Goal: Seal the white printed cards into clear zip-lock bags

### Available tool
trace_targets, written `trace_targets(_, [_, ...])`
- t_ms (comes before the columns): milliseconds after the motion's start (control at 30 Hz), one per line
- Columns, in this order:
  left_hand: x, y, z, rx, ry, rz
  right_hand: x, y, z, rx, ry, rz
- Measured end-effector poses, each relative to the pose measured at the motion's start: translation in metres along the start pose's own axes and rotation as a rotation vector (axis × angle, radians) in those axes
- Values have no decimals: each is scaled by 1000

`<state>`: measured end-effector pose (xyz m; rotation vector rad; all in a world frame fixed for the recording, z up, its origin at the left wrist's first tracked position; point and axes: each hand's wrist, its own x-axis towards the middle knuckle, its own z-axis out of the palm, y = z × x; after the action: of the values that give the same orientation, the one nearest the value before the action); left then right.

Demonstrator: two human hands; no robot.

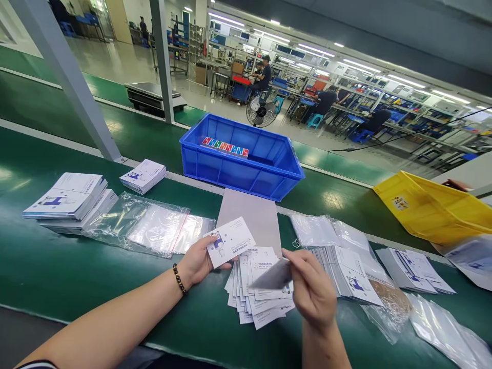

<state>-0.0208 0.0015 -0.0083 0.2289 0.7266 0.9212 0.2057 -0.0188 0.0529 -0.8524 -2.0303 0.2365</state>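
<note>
My left hand, with a beaded bracelet at the wrist, grips a white printed booklet with a purple figure on it. Between the thumb and fingers of my right hand is a card, tilted and seen mostly from its greyish side. Under and around that card lies a loose, fanned pile of white printed cards on the green work surface. A grey sheet lies behind the pile. Right of my right hand is a leaning stack of similar booklets.
A blue bin with a colourful strip stands at the back. Booklet stacks and clear plastic bags lie on the left. More bags, booklets and a tilted yellow bin are on the right. A metal post rises at the left.
</note>
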Motion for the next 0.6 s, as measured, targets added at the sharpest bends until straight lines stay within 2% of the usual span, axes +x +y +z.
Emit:
trace_targets(67, [-1, 2, 1, -23, -31, 6, 2, 9, -3, 27, -151, 149])
trace_targets(133, [-3, 3, 3, -55, -91, 15, 3, 16, 4, 5, -254, 275])
trace_targets(200, [-4, 3, 4, -66, -144, 31, 3, 19, 19, 18, -278, 386])
trace_targets(267, [-6, 1, 5, -41, -164, 64, 2, 15, 36, 143, -271, 481])
trace_targets(367, [-10, -3, 6, 110, -227, 109, 0, 6, 55, 385, -130, 647])
trace_targets(433, [-13, -5, 6, 269, -319, 106, 0, 2, 56, 502, 12, 748])
trace_targets(500, [-16, -6, 5, 387, -415, 88, 2, 0, 45, 542, 116, 784])
trace_targets(600, [-18, -4, 3, 378, -446, 80, 9, 0, 14, 446, 181, 683])
